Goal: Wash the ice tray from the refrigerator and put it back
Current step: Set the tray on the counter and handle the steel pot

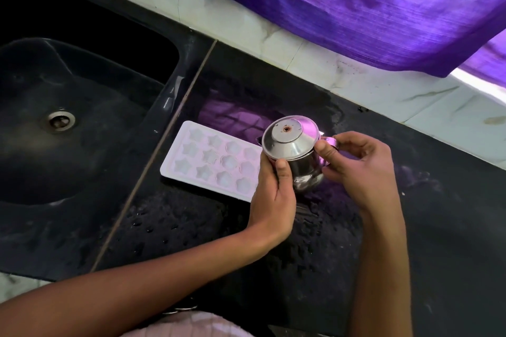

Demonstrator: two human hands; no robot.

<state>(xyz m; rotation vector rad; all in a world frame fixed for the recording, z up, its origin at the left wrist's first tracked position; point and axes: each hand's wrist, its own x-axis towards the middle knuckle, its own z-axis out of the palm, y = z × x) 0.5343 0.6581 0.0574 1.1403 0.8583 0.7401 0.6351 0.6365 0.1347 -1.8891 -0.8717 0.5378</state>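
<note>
Right now both hands, the left hand (pixel 269 194) and right hand (pixel 361 169), grip a lidded steel jug (pixel 294 153); the ice tray (pixel 213 160) lies flat on the table (pixel 246 241), just left of them.

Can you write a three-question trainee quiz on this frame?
1. True or false: the ice tray lies in the sink.
2. What do both hands hold? A) steel jug with lid B) purple cloth C) ice tray
3. Fill in: the tray's moulds are shaped like ____ and flowers.

Key:
1. False. It lies flat on the black countertop, right of the sink.
2. A. The left hand wraps the steel jug body; the right hand pinches near its handle.
3. Stars.
</note>
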